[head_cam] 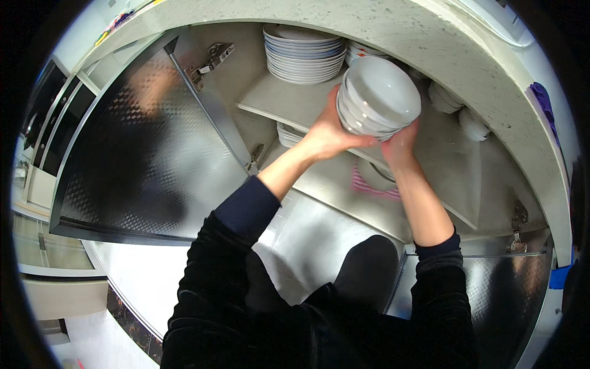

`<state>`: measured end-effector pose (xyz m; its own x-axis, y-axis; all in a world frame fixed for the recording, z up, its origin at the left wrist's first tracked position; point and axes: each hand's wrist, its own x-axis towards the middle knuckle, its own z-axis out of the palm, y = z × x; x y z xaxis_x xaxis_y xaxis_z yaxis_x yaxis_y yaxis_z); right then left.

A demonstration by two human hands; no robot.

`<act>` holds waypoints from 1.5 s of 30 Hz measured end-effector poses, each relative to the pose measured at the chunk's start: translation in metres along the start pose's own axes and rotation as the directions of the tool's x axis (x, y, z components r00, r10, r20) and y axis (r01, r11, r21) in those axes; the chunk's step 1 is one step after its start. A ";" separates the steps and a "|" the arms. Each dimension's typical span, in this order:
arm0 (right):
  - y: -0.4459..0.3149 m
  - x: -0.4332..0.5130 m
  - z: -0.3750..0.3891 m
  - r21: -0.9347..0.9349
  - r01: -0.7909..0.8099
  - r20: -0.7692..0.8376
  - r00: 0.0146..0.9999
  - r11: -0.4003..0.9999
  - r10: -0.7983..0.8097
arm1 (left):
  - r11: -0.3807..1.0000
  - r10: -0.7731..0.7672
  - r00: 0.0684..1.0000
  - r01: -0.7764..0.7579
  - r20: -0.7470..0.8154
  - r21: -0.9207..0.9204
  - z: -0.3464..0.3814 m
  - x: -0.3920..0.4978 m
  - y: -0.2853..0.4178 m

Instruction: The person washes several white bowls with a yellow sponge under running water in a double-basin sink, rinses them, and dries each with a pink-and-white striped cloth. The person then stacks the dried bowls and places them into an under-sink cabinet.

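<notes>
Between my two hands a stack of white bowls (380, 94) is held up in front of the cabinet's upper shelf, tilted with the bowls' openings towards me. My left hand (329, 129) grips the stack's left side and underside. Against its lower right side lies my right hand (401, 140), its fingers partly hidden. Behind and left of the bowls, a tall stack of white plates (304, 60) stands on the shelf (276, 101). More bowls with red marks (364, 50) are partly covered by the held stack.
Further right on the shelf are small white bowls (445, 98) and another white piece (474, 124). White dishes (288, 134) and a pink striped cloth (368, 184) lie lower down. Open cabinet doors stand left (152, 152) and right (488, 286); the stone countertop (461, 60) overhangs the cabinet.
</notes>
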<state>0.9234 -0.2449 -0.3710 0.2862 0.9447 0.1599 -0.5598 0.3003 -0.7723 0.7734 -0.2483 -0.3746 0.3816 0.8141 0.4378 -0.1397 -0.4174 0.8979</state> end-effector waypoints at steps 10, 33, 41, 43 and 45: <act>0.013 -0.081 0.056 -0.074 -0.161 0.184 0.968 0.984 0.172 | 0.954 -0.175 0.957 0.223 -0.232 0.199 -0.031 -0.096 0.066; -0.124 -0.170 0.197 -0.339 -0.164 0.611 0.710 0.926 0.350 | 0.909 -0.377 0.842 0.416 -0.386 0.019 -0.024 -0.188 0.296; -0.202 -0.181 0.290 -0.347 -0.231 0.657 0.632 0.909 0.411 | 0.793 -0.596 0.683 0.582 -0.422 -0.177 -0.031 -0.184 0.422; -0.215 -0.182 0.318 -0.368 -0.226 0.678 0.598 0.902 0.427 | 0.796 -0.581 0.678 0.590 -0.451 -0.137 -0.039 -0.187 0.446; -0.209 -0.189 0.342 -0.343 -0.056 0.754 0.579 0.938 0.310 | 0.795 -0.558 0.674 0.601 -0.483 -0.081 -0.056 -0.193 0.468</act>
<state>0.7207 -0.4413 -0.0292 -0.5948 0.7390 0.3164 -0.2739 0.1837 -0.9440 0.5831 -0.5780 -0.0360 -0.1060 0.9772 -0.1841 0.0443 0.1896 0.9809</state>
